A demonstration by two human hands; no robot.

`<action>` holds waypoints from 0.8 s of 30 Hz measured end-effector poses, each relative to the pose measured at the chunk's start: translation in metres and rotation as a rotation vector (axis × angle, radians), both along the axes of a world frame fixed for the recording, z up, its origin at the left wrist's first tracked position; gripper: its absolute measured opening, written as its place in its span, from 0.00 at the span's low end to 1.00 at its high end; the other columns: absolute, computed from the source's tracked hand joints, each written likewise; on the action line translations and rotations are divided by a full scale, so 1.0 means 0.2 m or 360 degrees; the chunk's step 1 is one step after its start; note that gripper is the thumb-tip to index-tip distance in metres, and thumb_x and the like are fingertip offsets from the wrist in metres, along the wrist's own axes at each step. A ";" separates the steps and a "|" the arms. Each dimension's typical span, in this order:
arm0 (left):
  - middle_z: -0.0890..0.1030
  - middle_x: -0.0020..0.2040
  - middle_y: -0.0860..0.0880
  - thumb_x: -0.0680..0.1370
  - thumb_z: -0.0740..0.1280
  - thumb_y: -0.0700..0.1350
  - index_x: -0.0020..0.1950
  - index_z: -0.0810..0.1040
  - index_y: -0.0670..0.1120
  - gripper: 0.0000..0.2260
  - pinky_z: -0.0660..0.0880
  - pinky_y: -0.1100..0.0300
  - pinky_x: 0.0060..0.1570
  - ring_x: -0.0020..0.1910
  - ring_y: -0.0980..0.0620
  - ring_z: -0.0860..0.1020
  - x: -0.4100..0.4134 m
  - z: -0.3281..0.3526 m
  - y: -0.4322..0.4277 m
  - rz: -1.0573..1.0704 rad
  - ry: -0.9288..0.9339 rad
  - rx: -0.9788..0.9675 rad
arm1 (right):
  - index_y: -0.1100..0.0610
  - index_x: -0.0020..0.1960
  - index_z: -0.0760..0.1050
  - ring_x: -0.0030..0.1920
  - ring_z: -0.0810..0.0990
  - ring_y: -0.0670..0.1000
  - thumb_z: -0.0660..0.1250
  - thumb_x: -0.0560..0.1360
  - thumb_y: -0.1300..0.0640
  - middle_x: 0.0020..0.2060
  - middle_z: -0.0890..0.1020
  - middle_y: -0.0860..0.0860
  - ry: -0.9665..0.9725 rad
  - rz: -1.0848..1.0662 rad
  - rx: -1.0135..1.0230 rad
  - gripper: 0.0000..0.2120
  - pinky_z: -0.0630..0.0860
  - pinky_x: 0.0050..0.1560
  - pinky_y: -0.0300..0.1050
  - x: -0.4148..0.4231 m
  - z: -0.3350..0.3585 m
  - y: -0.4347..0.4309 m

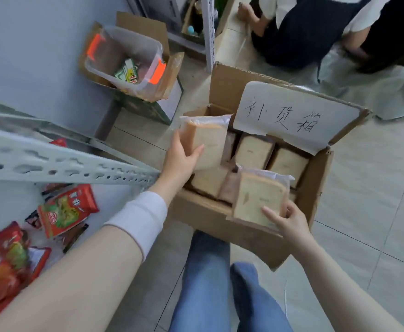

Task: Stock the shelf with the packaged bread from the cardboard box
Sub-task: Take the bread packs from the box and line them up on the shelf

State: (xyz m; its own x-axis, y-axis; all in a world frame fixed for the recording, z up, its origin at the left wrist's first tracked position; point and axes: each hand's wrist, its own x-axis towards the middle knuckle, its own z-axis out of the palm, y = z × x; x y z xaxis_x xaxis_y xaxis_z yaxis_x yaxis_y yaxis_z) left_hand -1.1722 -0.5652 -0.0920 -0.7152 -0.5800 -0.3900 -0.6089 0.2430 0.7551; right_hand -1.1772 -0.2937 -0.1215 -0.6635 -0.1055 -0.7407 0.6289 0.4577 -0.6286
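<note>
Cardboard box (196, 212) centre frame; left hand (179, 159) grips bread pack (208, 137), right hand (289, 221) grips second pack (256, 197), presumably for shelf (64, 164) at left.

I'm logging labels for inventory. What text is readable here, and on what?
"补货箱": handwritten on the white paper sign on the cardboard box flap.
Print on the red snack packets: too blurred to read.
Faint print on the bread packages: too small to read.
Packets in the clear bin: unreadable.
</note>
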 end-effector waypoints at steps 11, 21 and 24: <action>0.77 0.51 0.57 0.77 0.66 0.43 0.57 0.68 0.50 0.12 0.74 0.72 0.46 0.48 0.67 0.77 1.02 1.49 0.06 0.0564 0.0954 0.0072 | 0.49 0.53 0.74 0.51 0.81 0.50 0.72 0.69 0.51 0.50 0.82 0.48 0.0373 0.0597 -0.0591 0.14 0.80 0.52 0.51 0.40 1.27 -0.24; 0.80 0.50 0.56 0.73 0.64 0.52 0.51 0.72 0.51 0.09 0.76 0.60 0.54 0.50 0.59 0.79 1.99 2.19 -0.48 0.1163 0.1446 -0.0345 | 0.55 0.55 0.73 0.44 0.83 0.47 0.73 0.68 0.55 0.47 0.83 0.50 0.0696 0.1130 -0.0897 0.18 0.79 0.40 0.37 0.96 1.99 -1.04; 0.79 0.49 0.57 0.76 0.65 0.49 0.53 0.72 0.51 0.07 0.77 0.64 0.49 0.48 0.63 0.79 2.23 2.20 -0.73 0.1390 0.1478 -0.0447 | 0.57 0.57 0.72 0.41 0.84 0.43 0.72 0.69 0.56 0.46 0.83 0.49 0.0648 0.1351 -0.0946 0.18 0.79 0.36 0.34 1.12 2.08 -1.37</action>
State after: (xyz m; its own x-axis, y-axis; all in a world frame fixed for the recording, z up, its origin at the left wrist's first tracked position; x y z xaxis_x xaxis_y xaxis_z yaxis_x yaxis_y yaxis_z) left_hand -0.7252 -0.7113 0.3490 0.0016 -0.9676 0.2526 0.0731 0.2520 0.9650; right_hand -0.9531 -0.5669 0.2951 -0.3899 -0.9060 -0.1650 -0.0484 0.1991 -0.9788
